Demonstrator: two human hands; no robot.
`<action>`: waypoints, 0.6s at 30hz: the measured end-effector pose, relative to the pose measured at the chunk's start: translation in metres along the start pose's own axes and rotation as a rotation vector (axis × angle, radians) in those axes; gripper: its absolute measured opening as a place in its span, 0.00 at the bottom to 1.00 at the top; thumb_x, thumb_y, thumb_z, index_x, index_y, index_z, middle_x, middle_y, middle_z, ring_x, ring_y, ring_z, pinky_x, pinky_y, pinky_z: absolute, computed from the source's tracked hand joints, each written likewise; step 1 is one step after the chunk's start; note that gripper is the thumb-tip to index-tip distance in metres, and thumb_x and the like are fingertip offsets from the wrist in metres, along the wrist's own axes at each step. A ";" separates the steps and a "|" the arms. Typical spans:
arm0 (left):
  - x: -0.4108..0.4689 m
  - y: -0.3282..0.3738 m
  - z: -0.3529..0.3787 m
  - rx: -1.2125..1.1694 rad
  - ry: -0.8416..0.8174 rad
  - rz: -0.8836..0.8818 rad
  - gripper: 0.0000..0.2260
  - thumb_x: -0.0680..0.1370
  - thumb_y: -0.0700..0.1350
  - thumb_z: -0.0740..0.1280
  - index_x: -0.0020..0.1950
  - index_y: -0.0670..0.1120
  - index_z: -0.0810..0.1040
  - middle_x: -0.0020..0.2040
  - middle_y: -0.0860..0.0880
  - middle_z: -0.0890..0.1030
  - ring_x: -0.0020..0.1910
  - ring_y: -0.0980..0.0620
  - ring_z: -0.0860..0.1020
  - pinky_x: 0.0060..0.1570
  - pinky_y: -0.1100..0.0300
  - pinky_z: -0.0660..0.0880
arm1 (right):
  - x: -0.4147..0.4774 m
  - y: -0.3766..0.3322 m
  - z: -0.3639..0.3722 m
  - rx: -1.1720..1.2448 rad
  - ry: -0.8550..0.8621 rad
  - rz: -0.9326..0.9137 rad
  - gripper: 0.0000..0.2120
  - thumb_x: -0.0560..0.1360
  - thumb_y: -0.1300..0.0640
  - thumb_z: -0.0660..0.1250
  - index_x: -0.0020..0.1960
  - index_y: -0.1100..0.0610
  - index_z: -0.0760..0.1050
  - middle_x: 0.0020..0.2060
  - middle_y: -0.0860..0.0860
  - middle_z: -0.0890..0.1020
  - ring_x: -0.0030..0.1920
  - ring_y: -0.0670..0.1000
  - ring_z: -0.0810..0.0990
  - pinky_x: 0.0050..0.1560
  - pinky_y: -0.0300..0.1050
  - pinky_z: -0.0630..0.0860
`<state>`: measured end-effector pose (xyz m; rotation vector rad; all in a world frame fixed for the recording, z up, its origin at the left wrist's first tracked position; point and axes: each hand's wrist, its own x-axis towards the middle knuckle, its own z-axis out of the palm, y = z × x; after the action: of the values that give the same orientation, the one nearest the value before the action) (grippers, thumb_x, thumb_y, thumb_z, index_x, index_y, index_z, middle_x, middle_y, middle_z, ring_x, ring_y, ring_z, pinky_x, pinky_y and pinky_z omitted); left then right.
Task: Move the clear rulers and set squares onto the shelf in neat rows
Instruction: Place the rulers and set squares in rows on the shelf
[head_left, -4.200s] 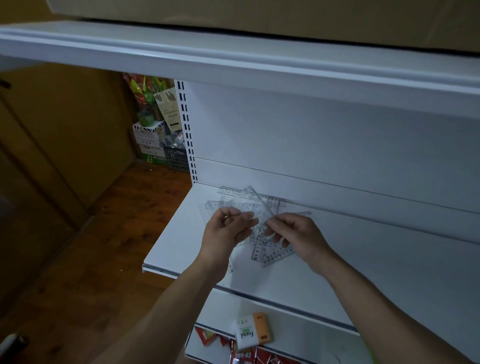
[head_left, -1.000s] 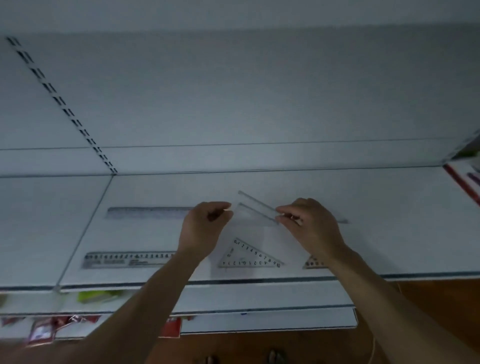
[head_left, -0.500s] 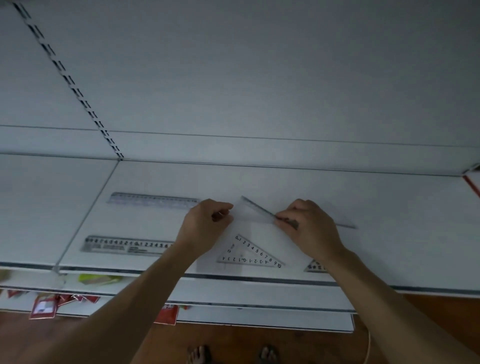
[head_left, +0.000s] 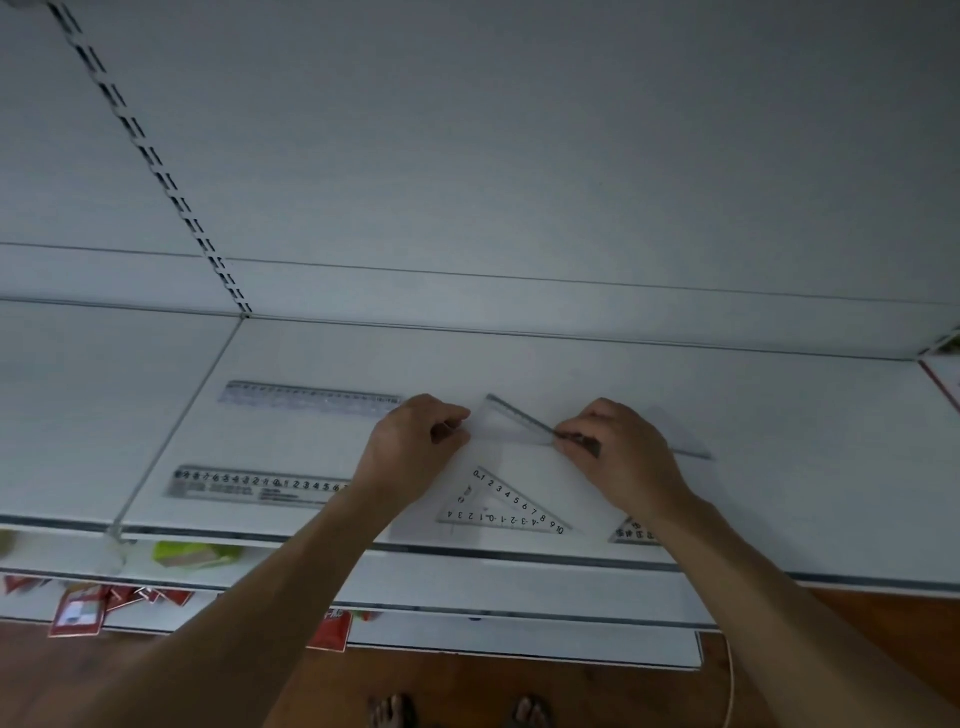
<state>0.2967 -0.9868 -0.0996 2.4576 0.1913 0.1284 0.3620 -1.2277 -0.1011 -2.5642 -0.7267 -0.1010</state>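
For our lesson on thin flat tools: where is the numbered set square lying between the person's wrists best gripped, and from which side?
Probably its long edge, from the front. The numbered set square lies flat on the shelf, that edge along the front lip, so sliding it forward should expose an edge to pinch. The left hand and right hand pinch the larger set square.

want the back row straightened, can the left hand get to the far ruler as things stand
Probably yes: the far ruler lies flat just beside the left hand, nothing between them. But that hand pinches the clear set square held with the right hand, so it must let go first.
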 end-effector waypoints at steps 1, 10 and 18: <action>0.000 0.000 0.000 0.006 -0.004 0.003 0.11 0.76 0.46 0.69 0.58 0.51 0.81 0.48 0.55 0.79 0.45 0.59 0.74 0.46 0.72 0.67 | 0.000 0.000 0.000 0.006 -0.004 0.004 0.06 0.72 0.51 0.72 0.47 0.52 0.83 0.41 0.48 0.79 0.43 0.51 0.78 0.42 0.38 0.68; 0.000 0.002 -0.002 0.039 -0.022 -0.017 0.11 0.76 0.47 0.70 0.58 0.51 0.81 0.49 0.55 0.78 0.46 0.60 0.73 0.44 0.77 0.65 | 0.002 0.000 -0.004 0.045 -0.052 0.027 0.08 0.73 0.50 0.71 0.49 0.52 0.83 0.42 0.48 0.79 0.45 0.50 0.78 0.43 0.40 0.71; -0.028 0.014 -0.029 0.072 0.091 -0.090 0.13 0.76 0.54 0.69 0.59 0.54 0.80 0.50 0.58 0.79 0.46 0.61 0.76 0.48 0.65 0.73 | 0.021 -0.025 -0.012 0.228 -0.040 0.026 0.09 0.76 0.51 0.68 0.54 0.52 0.81 0.47 0.46 0.81 0.42 0.43 0.77 0.46 0.38 0.72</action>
<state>0.2662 -0.9846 -0.0701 2.5115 0.3506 0.1975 0.3678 -1.2041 -0.0760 -2.3627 -0.6776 0.0397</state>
